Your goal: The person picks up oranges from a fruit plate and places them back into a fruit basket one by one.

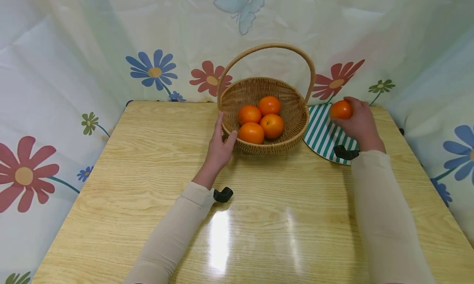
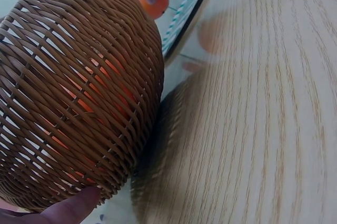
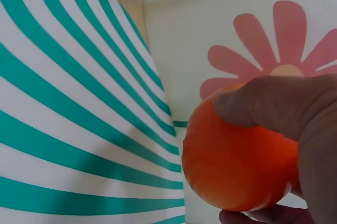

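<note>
A wicker basket point(image 1: 281, 146) with a tall arched handle stands at the back of the table, several oranges point(image 1: 272, 126) inside it. My left hand point(image 1: 219, 150) rests against the basket's left front side, fingers extended along the rim. In the left wrist view its thumb point(image 2: 71, 205) touches the woven wall; the other fingers are hidden there. Off to the right, my right hand point(image 1: 360, 121) grips a single orange point(image 3: 231, 155) between thumb and fingers. That orange is held above a round green-and-white striped mat point(image 1: 318, 129), apart from its surface.
The wooden table point(image 1: 166, 160) meets a flower-printed curtain point(image 1: 174, 29) behind and on both sides. The striped mat lies right beside the basket, near the table's back right corner. The basket's handle point(image 1: 272, 45) arches high above the fruit.
</note>
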### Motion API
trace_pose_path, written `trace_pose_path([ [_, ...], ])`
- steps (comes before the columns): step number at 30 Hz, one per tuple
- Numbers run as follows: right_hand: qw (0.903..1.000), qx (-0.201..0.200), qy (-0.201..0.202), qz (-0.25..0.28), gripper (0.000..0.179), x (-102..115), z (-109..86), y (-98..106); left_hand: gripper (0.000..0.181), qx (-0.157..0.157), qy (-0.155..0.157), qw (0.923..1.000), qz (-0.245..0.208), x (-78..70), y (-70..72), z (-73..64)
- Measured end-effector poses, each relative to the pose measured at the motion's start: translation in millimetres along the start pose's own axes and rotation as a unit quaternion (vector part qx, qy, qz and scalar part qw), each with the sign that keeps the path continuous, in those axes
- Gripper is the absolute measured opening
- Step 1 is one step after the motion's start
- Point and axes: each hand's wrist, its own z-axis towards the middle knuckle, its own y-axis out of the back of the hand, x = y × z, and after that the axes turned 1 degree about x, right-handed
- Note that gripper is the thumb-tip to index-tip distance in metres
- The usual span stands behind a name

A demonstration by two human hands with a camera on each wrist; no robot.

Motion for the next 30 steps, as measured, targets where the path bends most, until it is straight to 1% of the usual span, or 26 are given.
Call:
trace_pose_path([
  [6,0.9999,-0.007,0.007,0.002,0.078,6,-10.8,4,0.068,0.0,0.004,1.0,-0.001,0.8,-0.7,-0.4],
  [10,0.9997,-0.019,0.017,0.001,0.078,11,-17.9,5,0.068,-0.002,0.007,1.0,0.0,0.7,-1.3,-1.0],
  [20,0.9982,-0.034,0.05,0.005,0.076,23,-38.1,15,0.07,-0.001,-0.003,1.0,0.0,-0.9,-1.2,-1.6],
  [30,0.9971,-0.029,0.07,0.001,0.078,41,-56.4,26,0.071,-0.002,-0.002,1.0,-0.004,-1.7,-1.2,-2.4],
])
